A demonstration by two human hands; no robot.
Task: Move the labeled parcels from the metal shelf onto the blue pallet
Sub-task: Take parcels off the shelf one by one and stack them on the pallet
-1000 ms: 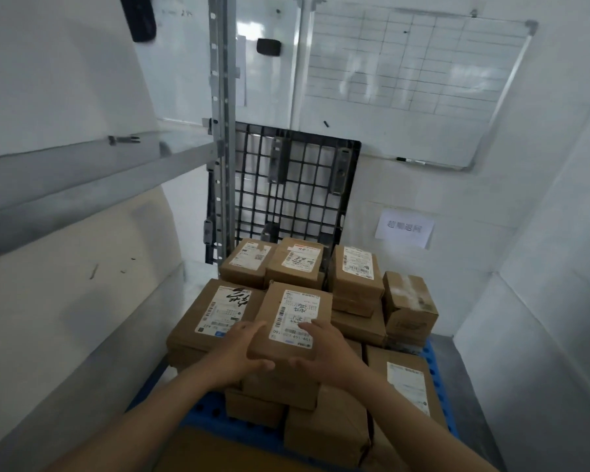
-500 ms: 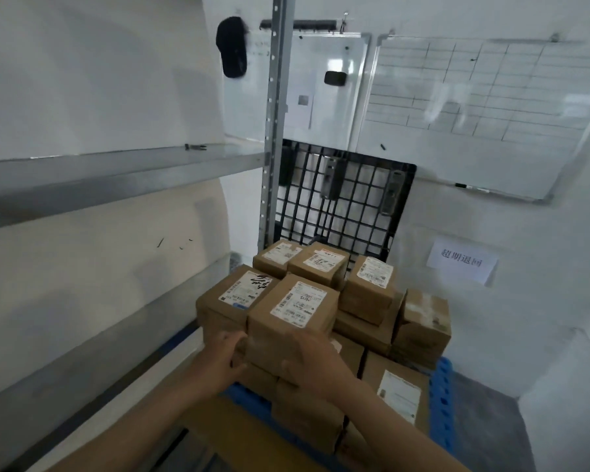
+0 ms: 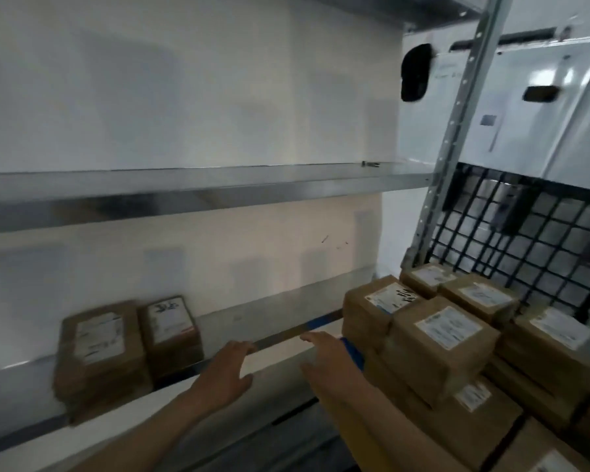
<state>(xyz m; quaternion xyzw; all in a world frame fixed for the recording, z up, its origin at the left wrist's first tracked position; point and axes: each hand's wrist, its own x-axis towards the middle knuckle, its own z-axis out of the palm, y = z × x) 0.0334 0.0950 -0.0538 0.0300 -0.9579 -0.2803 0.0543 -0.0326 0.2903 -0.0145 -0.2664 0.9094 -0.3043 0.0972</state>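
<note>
Two brown labeled parcels remain on the metal shelf [image 3: 252, 318] at lower left: a larger one [image 3: 99, 356] in front and a smaller one [image 3: 171, 332] behind it. A stack of several labeled parcels [image 3: 443, 342] sits at right on the blue pallet [image 3: 353, 350], of which only a small blue corner shows. My left hand [image 3: 227, 367] and my right hand [image 3: 324, 357] hover open and empty over the shelf's front edge, between the shelf parcels and the stack. The view is blurred by motion.
An upper metal shelf board [image 3: 198, 189] runs across the middle. A perforated steel upright [image 3: 457, 131] stands at right, with a black grid pallet [image 3: 539, 240] leaning on the wall behind it. White boards [image 3: 539, 97] hang above.
Both hands let go of the top parcel on the pallet stack and moved left, open. The view swung left, bringing the shelf and its two parcels into sight.
</note>
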